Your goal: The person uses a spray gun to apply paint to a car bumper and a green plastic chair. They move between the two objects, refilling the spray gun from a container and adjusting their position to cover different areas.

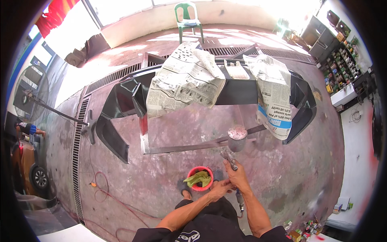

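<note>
My right hand [237, 177] is wrapped round the handle of a spray gun [229, 159], held out in front of me. A grey paint cup [237, 142] with a pink-and-white blotched top rises at the gun's far end. Below the grip, a fitting with a hose [240, 201] hangs beside my right forearm. My left hand [221, 188] is closed against the heel of my right hand, near the bottom of the handle; what its fingers grip is hidden. Beyond the gun, a dark car bumper [238, 90] rests on a stand, partly covered by newspaper sheets [187, 80].
A red bucket [209, 172] with a yellow-green cloth [198, 178] stands between my feet. The stand's low metal bar [183, 148] crosses ahead. A red hose [129, 207] trails over the floor at left, near a pedestal fan [30, 94]. A green chair [186, 20] stands at the back.
</note>
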`<action>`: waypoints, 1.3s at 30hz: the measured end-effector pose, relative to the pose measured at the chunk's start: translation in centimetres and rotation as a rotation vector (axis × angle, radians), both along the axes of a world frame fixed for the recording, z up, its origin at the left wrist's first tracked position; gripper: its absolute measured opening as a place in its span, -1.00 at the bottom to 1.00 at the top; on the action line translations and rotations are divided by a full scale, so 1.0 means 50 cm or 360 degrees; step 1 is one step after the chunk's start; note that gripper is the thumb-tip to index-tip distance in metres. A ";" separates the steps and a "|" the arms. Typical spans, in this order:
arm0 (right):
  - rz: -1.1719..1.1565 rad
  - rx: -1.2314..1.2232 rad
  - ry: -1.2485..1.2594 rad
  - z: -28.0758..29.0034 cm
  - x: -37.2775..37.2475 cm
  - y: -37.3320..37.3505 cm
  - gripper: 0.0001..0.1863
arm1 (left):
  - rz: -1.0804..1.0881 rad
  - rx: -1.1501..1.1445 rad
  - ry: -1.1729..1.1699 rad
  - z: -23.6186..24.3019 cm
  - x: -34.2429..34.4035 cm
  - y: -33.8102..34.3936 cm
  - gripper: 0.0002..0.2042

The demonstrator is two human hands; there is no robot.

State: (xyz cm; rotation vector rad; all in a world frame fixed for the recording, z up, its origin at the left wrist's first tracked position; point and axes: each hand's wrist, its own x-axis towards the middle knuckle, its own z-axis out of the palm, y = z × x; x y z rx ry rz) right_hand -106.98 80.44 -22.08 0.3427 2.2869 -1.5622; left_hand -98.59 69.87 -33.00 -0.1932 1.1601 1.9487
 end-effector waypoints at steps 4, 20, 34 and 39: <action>0.0065 0.0027 -0.0018 0.001 0.003 -0.006 -0.46 | 0.0014 -0.0019 0.0000 0.010 0.002 -0.009 -0.66; 0.0133 0.0011 -0.0030 0.053 0.058 -0.068 -0.42 | -0.0009 0.0084 0.0136 0.045 0.032 -0.080 -0.70; -0.0114 -0.0076 0.0097 0.227 0.134 -0.109 -0.45 | -0.0088 0.0679 0.0363 0.137 0.050 -0.103 -0.63; -0.0149 -0.0167 0.0096 0.269 0.101 -0.069 -0.46 | -0.0132 0.0615 0.0380 0.197 0.011 -0.077 -0.65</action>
